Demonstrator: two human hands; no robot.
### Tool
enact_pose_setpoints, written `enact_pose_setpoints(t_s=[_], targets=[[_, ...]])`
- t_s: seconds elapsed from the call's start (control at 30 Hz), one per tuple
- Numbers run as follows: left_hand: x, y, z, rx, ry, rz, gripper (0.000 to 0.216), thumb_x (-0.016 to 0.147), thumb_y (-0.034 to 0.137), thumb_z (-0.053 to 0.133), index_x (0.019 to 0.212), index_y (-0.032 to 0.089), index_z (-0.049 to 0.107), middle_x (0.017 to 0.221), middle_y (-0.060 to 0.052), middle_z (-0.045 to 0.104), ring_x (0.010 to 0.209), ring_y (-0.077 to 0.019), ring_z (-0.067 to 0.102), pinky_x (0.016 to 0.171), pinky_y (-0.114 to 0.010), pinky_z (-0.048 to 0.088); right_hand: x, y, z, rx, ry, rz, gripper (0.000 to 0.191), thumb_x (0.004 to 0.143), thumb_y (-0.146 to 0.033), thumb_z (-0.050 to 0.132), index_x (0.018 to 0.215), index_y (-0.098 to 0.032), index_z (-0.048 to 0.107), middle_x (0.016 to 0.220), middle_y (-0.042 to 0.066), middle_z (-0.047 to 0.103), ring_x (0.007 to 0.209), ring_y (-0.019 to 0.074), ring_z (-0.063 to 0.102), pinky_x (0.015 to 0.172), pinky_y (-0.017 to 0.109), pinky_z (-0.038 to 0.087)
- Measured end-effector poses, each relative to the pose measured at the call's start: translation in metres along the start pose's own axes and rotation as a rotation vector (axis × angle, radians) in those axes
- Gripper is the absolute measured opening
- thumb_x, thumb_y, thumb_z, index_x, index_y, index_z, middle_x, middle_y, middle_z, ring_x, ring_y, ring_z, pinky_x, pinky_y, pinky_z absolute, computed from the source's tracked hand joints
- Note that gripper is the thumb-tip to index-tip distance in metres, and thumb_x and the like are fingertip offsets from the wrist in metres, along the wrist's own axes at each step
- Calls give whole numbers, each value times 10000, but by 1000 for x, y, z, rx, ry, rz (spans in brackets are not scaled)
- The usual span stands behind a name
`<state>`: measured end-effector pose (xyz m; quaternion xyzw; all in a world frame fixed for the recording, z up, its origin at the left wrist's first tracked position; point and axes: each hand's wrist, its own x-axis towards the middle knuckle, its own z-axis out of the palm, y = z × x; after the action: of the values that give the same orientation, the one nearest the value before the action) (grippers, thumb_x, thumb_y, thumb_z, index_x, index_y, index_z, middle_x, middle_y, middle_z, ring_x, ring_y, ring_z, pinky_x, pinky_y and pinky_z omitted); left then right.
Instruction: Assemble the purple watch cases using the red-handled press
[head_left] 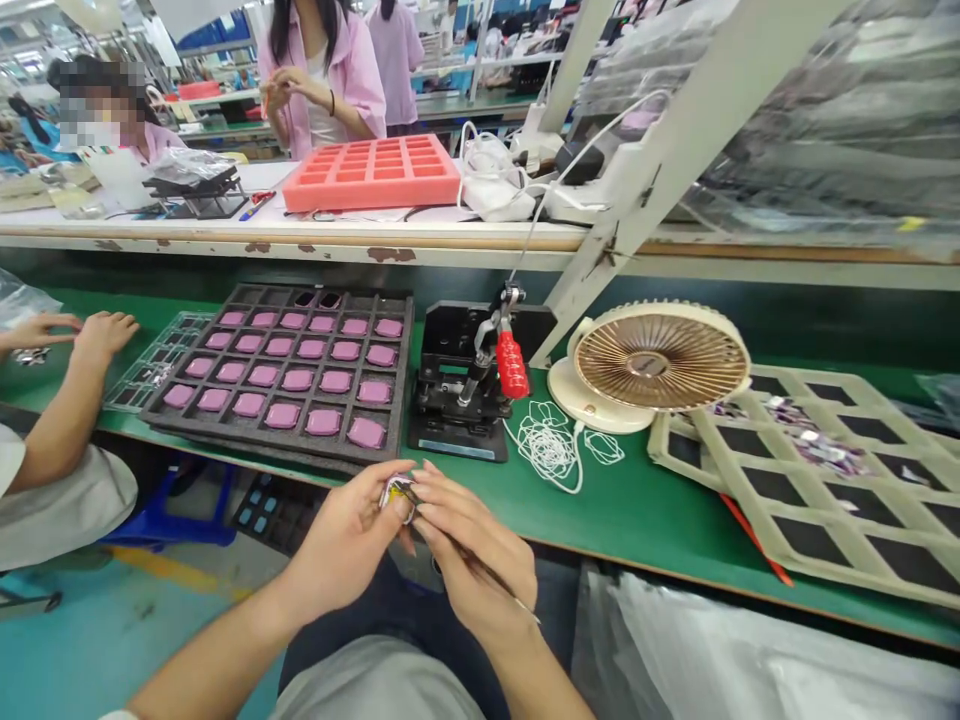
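Just in front of the bench edge, my left hand (341, 545) is closed around a small watch case (396, 488), its light rim and something yellow inside turned upward. My right hand (480, 560) is closed on slim dark tweezers (504, 586), whose tips reach into the case. Fingers cover much of both. Beyond my hands lies a dark foam tray (401, 400) holding rows of purple-covered watch cases (324, 421), with two dark ones in the back row. To its right stands a black clamp press (457, 420) with a red handle (512, 365).
A cream fan (649, 365) and coiled white cable (544, 445) sit right of the press. Pale divided trays (795, 480) with small parts lie farther right. At left, a co-worker's hands (105, 335) are near a green tray (161, 360). A shelf (360, 235) holds a red foam tray (367, 185).
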<state>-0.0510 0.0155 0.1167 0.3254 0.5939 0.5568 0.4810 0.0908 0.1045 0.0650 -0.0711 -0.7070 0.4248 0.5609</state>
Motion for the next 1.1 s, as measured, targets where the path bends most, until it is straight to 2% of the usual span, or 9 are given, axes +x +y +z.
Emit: enact_pose_setpoints(t_s=[0.17,0.37,0.5,0.63,0.7,0.8,0.93,1.0,1.1], targets=[[1,-5,5,9,-20,-23,468,984,473,694,1348,181,663,1080,-101,775,724,-155,705,751,-314,610,-13,1,-3,-39,20,36,518,864,105,691,1262,-217,767,1254,96,773,1193,317,740,1048,562,633],[3,-5,13,-19,3,-65,459,942,428,755,1339,202,716,1115,-118,793,722,-184,728,736,-325,615,-17,-4,-10,-59,46,90,479,895,40,704,1248,-272,793,1247,75,782,1196,322,743,1049,563,633],[5,-5,16,-163,17,-76,442,864,355,850,1269,197,772,1116,-135,798,707,-197,731,698,-326,619,-24,-2,-13,-49,30,141,387,943,-64,699,1213,-317,812,1263,53,778,1234,324,725,1072,592,612],[8,-10,14,-283,-50,-116,460,850,358,870,1263,186,764,1146,-143,786,673,-186,727,692,-348,625,-34,3,-11,-25,75,164,333,969,-117,685,1176,-339,822,1260,43,779,1253,325,714,1072,615,601],[9,-14,13,-322,-99,-128,463,865,352,862,1285,190,753,1121,-131,785,686,-178,728,720,-345,618,-37,5,-8,-16,135,173,345,948,-94,710,1152,-345,830,1235,46,789,1222,326,731,1052,609,615],[12,-18,10,-431,-164,-175,437,900,332,835,1303,185,751,1130,-131,775,821,-202,741,808,-354,612,-42,7,-3,19,245,212,318,929,-91,745,1100,-340,843,1150,50,814,1148,330,765,1015,608,632],[19,-23,10,-583,-152,-236,390,945,314,781,1291,138,749,1197,-190,765,944,-262,757,859,-389,606,-51,7,-5,166,435,303,242,942,-136,763,1085,-318,836,1135,53,819,1127,330,774,1019,626,614],[22,-27,11,-603,-136,-255,427,948,288,775,1342,133,719,1249,-214,756,978,-270,763,899,-392,598,-50,11,-17,166,582,342,176,944,-184,782,1069,-297,832,1133,53,820,1100,314,784,1031,605,607],[24,-34,15,-591,-130,-316,461,957,284,762,1390,144,692,1347,-231,720,1007,-276,761,892,-392,603,-34,27,-54,-125,837,407,145,942,-291,794,1070,-232,827,1114,79,820,1045,289,793,1039,534,603]])
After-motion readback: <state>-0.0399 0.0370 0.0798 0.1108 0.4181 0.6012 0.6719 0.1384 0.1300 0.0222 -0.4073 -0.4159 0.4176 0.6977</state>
